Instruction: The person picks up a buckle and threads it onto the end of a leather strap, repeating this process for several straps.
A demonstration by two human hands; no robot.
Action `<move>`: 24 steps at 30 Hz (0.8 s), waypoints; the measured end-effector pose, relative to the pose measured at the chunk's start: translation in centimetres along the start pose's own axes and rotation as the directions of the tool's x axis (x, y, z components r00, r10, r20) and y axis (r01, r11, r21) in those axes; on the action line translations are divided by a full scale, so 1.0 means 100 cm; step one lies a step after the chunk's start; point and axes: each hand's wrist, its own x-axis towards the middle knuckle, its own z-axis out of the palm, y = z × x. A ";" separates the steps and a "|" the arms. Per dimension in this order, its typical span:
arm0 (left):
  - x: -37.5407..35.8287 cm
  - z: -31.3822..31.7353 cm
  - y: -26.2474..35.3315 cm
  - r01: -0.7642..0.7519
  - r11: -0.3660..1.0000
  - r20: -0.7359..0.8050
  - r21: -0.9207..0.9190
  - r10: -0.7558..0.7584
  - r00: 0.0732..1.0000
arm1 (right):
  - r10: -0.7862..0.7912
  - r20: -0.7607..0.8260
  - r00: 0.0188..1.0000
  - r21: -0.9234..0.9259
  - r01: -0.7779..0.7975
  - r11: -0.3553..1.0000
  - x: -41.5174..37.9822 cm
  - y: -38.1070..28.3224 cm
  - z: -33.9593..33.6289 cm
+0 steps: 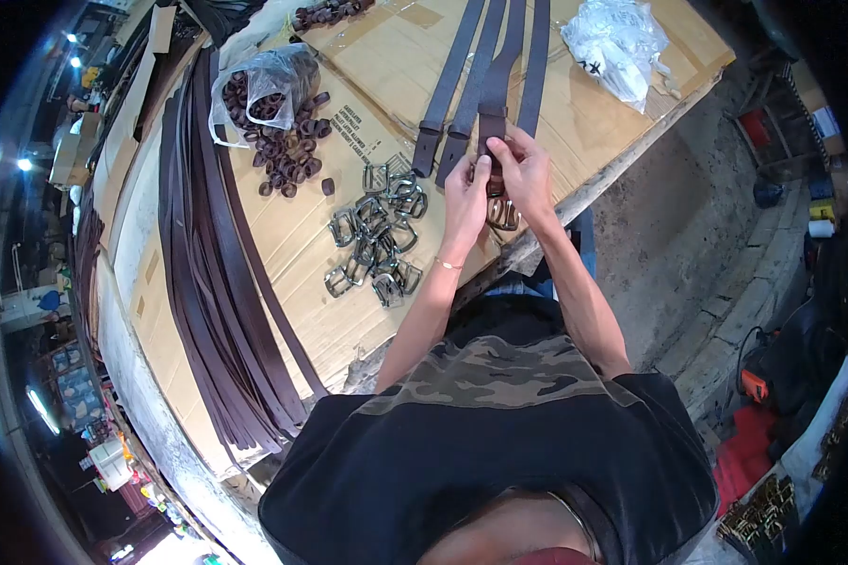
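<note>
Both hands — left (465,193), right (523,169) — pinch a belt strap (493,94) over the cardboard-covered bench (283,254) beside a concrete floor (669,235).

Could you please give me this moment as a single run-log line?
left hand: on belt strap end | right hand: same strap | buckle: under hands | buckle pile: left

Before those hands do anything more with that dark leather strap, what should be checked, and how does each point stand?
1. Both hands on the work: left hand and right hand meet at the end of the dark brown leather strap. Ok.
2. Strap end folded evenly: hidden by fingers. Cannot tell.
3. Metal buckle under the hands: partly visible, seating unclear. Cannot tell.
4. Spare buckles close by: pile of grey metal buckles beside the left hand. Ok.
5. Small brown leather loops available: spilled from a clear plastic bag. Ok.
6. Cardboard-covered table supports the strap flat. Ok.
</note>
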 end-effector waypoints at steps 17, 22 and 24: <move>-0.006 -0.001 0.006 -0.093 0.894 0.034 0.439 0.087 0.996 | 0.254 0.102 0.962 0.137 -0.267 0.954 -0.016 0.007 -0.019; -0.005 -0.003 -0.001 -0.157 0.923 0.000 0.351 0.168 0.986 | 0.244 0.159 0.957 -0.011 -0.245 0.969 -0.010 0.017 -0.020; -0.002 -0.011 -0.010 -0.149 0.925 -0.002 0.351 0.160 0.987 | 0.242 0.168 0.956 -0.001 -0.245 0.970 -0.013 0.003 -0.016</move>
